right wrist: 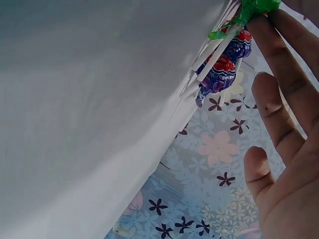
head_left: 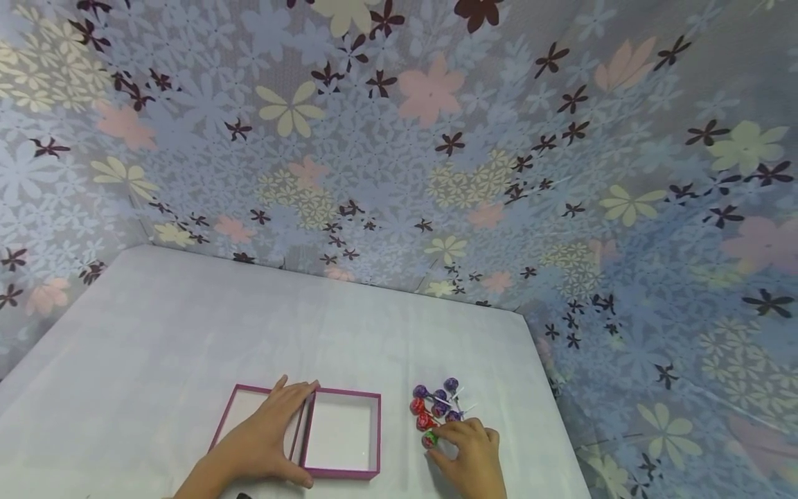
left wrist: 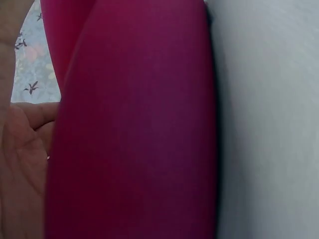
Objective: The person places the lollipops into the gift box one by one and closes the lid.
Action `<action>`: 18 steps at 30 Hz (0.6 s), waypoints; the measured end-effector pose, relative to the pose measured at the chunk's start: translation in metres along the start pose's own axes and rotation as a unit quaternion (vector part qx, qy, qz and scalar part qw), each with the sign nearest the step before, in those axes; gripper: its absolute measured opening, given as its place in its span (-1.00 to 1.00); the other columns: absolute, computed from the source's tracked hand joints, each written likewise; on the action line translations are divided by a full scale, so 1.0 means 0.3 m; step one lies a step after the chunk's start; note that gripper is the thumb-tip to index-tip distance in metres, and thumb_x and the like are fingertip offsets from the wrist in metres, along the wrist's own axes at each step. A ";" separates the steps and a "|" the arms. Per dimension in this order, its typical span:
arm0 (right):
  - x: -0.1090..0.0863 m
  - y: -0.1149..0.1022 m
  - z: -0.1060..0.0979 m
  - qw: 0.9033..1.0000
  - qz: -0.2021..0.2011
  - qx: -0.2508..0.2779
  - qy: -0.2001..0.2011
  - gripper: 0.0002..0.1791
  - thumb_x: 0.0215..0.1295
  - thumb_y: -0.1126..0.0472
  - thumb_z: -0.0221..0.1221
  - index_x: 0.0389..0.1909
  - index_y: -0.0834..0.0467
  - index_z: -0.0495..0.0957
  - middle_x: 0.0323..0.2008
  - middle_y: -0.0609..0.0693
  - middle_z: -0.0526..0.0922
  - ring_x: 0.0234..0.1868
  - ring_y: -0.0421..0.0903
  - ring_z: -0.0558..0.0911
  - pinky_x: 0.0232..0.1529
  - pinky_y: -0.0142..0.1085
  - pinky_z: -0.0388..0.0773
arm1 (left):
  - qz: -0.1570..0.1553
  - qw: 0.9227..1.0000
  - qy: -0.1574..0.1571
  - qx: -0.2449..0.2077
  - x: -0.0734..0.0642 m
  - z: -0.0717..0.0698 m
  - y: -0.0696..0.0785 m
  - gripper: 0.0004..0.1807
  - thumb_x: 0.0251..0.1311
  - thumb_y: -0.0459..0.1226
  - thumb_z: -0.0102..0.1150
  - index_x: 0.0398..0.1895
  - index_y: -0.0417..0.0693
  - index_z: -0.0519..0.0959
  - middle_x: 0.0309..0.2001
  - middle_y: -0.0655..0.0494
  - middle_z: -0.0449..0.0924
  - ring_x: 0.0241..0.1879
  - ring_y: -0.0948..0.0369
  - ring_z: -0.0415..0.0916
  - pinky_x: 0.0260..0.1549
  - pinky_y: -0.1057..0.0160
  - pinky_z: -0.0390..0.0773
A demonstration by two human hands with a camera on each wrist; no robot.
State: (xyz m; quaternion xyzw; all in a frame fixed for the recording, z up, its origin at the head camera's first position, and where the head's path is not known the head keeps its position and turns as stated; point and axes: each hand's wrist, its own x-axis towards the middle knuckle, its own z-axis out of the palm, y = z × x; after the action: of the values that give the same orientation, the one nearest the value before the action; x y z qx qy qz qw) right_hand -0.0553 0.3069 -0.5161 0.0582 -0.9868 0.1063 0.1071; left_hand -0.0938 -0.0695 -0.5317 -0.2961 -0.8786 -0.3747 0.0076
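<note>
On the white table stands a shallow magenta-rimmed white box point(head_left: 342, 472) with a divider between two compartments. My left hand point(head_left: 264, 433) spans its left part, fingertips at the back rim and thumb at the front rim, holding it. The magenta wall point(left wrist: 134, 129) fills the left wrist view and hides most of that hand. My right hand point(head_left: 472, 457) pinches a green-wrapped lollipop point(head_left: 429, 439) between thumb and finger. Beside it lie red lollipops point(head_left: 424, 421) and several purple ones point(head_left: 451, 384), their white sticks pointing right. In the right wrist view, the green wrapper point(right wrist: 259, 6) is at the fingertips.
A white cloth covers the table point(head_left: 187, 326). Flower-patterned fabric point(head_left: 374, 173) hangs behind it and along the sides. The lollipop pile lies right of the box, with a strip of tabletop between them.
</note>
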 end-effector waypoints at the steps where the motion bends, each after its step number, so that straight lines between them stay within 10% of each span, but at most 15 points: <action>1: 0.002 -0.001 0.002 1.000 -0.001 -0.001 0.000 -0.65 -0.21 0.03 0.61 -0.31 -0.08 0.80 -0.27 -0.24 0.73 -0.20 -0.22 0.50 -0.15 -0.13 0.25 | -0.001 1.000 0.000 -0.001 0.001 0.000 -0.004 0.52 -0.57 0.39 0.58 0.54 -0.16 0.16 0.42 -0.02 0.33 0.50 -0.19 0.10 0.55 0.18 -0.20; 5: 0.011 -0.004 0.006 1.000 0.000 -0.010 -0.009 -0.65 -0.20 -0.01 0.61 -0.29 -0.09 0.80 -0.29 -0.26 0.71 -0.21 -0.23 0.48 -0.17 -0.16 0.26 | 0.022 1.000 0.016 0.014 0.009 0.005 -0.013 0.47 -0.55 0.42 0.56 0.50 -0.15 0.23 0.32 0.06 0.41 0.42 -0.05 0.26 0.47 0.51 -0.45; 18: 0.030 -0.006 0.022 1.000 -0.005 -0.014 -0.007 -0.66 -0.20 -0.08 0.59 -0.33 -0.10 0.80 -0.37 -0.32 0.67 -0.28 -0.26 0.43 -0.15 -0.09 0.25 | 0.059 0.994 0.063 0.065 0.014 0.034 -0.027 0.47 -0.60 0.45 0.55 0.47 -0.17 0.29 0.20 0.10 0.51 0.25 0.14 0.41 0.55 0.17 -0.43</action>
State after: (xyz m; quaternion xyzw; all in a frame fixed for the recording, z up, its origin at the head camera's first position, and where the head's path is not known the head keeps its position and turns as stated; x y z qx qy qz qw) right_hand -0.0650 0.3028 -0.5201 0.0625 -0.9886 0.0912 0.1017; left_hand -0.0993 -0.0649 -0.5432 -0.3224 -0.8796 -0.3338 0.1045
